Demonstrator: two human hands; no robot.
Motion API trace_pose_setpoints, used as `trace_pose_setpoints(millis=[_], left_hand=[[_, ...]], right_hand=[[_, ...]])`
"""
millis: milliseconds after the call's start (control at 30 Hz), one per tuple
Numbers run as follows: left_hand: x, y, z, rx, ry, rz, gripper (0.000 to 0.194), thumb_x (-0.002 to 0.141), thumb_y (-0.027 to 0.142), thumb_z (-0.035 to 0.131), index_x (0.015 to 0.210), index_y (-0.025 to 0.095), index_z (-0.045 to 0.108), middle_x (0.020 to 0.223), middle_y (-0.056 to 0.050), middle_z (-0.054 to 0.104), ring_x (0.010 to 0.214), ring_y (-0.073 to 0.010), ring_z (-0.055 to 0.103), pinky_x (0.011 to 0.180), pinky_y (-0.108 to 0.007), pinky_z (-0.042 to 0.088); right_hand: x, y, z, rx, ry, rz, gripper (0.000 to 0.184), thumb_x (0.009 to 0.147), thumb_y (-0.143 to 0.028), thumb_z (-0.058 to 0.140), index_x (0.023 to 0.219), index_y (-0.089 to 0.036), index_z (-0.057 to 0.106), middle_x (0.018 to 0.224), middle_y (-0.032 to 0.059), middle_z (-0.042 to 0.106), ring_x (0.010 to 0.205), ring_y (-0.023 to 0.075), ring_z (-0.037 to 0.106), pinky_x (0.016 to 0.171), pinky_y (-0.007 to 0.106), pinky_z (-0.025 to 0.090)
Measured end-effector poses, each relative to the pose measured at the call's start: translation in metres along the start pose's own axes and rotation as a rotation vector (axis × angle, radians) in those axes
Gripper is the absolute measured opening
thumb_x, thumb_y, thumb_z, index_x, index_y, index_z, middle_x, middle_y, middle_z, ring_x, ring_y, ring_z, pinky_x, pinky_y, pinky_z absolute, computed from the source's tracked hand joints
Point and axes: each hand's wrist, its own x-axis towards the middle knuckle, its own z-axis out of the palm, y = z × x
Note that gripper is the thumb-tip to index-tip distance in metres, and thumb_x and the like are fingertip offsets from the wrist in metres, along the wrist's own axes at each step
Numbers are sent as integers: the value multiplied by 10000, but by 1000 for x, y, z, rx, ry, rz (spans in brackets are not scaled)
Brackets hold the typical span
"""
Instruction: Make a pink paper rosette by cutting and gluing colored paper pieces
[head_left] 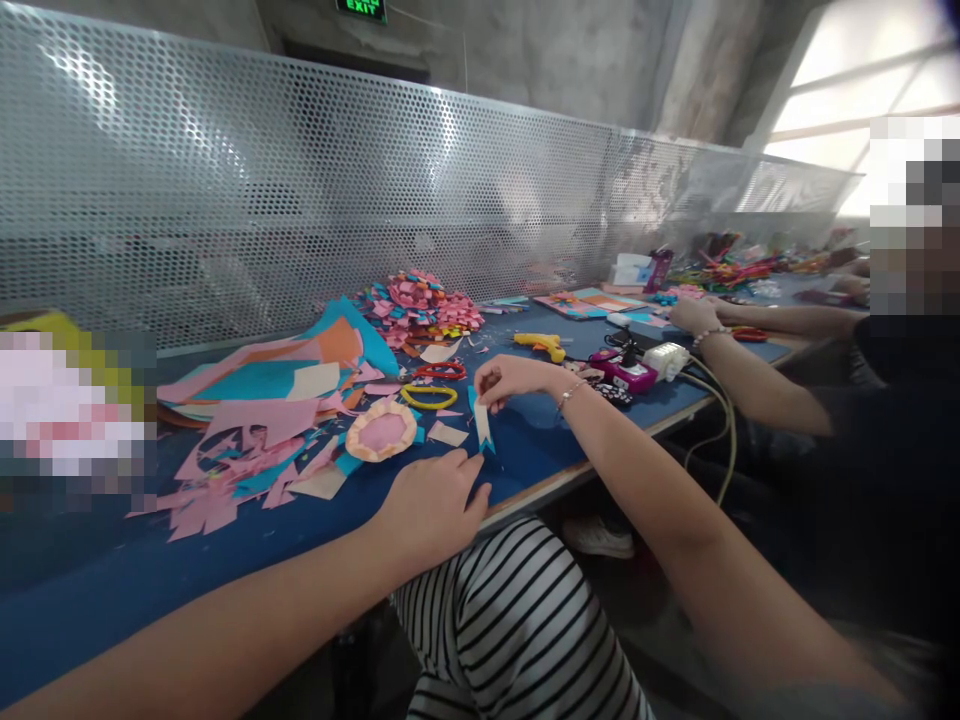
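My right hand pinches the upper end of a narrow cream strip, which lies over a blue strip with a notched lower end. My left hand rests at the table's near edge, thumb apart and fingers stretched out, with the fingertips by the strip's lower end. Left of the strips lies a round rosette with a pink centre and a ruffled cream rim. A small cream piece sits between the rosette and the strips. Yellow-handled scissors and red-handled scissors lie just behind.
Coloured sheets and pink scraps spread across the left. A pile of small pieces stands by the perforated metal screen. A yellow glue gun and a purple power strip lie beyond my right hand; a co-worker's arms reach in at right.
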Motion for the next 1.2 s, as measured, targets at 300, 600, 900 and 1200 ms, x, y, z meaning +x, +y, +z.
trace_pose_setpoints(millis=[300, 600, 900, 1200], left_hand=[[0, -1, -1, 31, 5, 6, 428, 860, 290, 323, 1184, 134, 556, 1013, -109, 634, 862, -235, 623, 736, -373, 495], [1, -1, -1, 21, 8, -6, 426, 862, 297, 326, 1185, 143, 557, 1007, -112, 632, 872, -235, 621, 737, -363, 483], [0, 1, -2, 38, -19, -2, 435, 863, 306, 318, 1197, 142, 545, 1016, -106, 634, 870, -229, 619, 738, -362, 492], [0, 0, -1, 21, -17, 13, 449, 866, 308, 299, 1206, 129, 532, 1015, -107, 631, 875, -237, 613, 746, -386, 491]], right_hand=[[1, -2, -1, -40, -2, -32, 119, 651, -209, 655, 685, -143, 562, 585, -31, 586, 563, 86, 586, 581, 210, 476], [2, 0, -4, -129, -39, -70, 112, 666, -228, 641, 704, -142, 579, 605, -29, 579, 574, 80, 567, 557, 192, 441], [3, 3, -5, -217, -25, -74, 133, 673, -256, 641, 716, -140, 593, 612, -24, 574, 572, 77, 536, 552, 201, 417], [6, 8, -6, -186, -57, -48, 122, 667, -235, 641, 712, -141, 577, 615, -28, 564, 592, 82, 549, 572, 204, 430]])
